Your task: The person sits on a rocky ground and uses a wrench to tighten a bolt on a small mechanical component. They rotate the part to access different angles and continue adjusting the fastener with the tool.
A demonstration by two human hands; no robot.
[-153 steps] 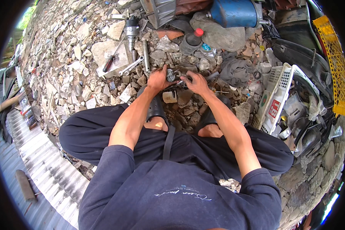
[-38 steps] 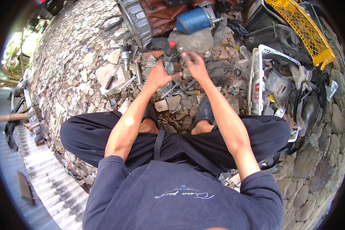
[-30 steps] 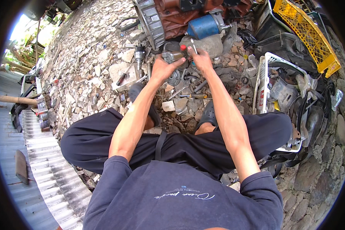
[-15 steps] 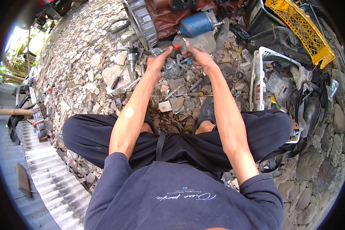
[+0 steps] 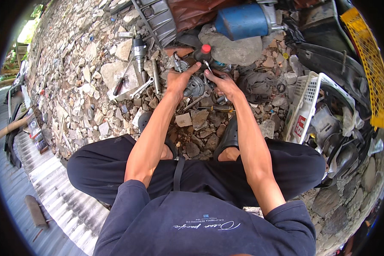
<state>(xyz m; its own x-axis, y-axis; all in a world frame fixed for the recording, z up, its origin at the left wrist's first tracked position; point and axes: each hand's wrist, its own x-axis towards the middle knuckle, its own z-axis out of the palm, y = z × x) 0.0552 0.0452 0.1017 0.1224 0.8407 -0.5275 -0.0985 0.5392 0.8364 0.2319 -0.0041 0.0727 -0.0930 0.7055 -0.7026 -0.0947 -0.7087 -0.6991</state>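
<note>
My left hand [image 5: 181, 82] is closed on a grey metal housing [image 5: 196, 87] with a round cover, held low over the stones between my feet. From the closed fingers of my right hand [image 5: 224, 85] a slim shiny metal tool [image 5: 207, 65] sticks up beside the housing; its full shape is hidden. Just beyond both hands stands a dark bottle with a red cap [image 5: 206, 48]. Below the housing lie a wrench [image 5: 196, 100] and a screwdriver with a yellowish handle [image 5: 216, 108].
To the left are a geared metal shaft part [image 5: 139, 50], a dark-handled screwdriver [image 5: 119, 86] and a combination wrench [image 5: 142, 87]. A blue cylindrical motor [image 5: 242, 21] lies ahead. At right stand a cluttered white crate [image 5: 310, 102] and a yellow crate [image 5: 363, 62]. Rubble covers the ground.
My view has shifted, so ground things appear further out. My hands have come down closer together, and the tool in my right hand now points up next to the housing.
</note>
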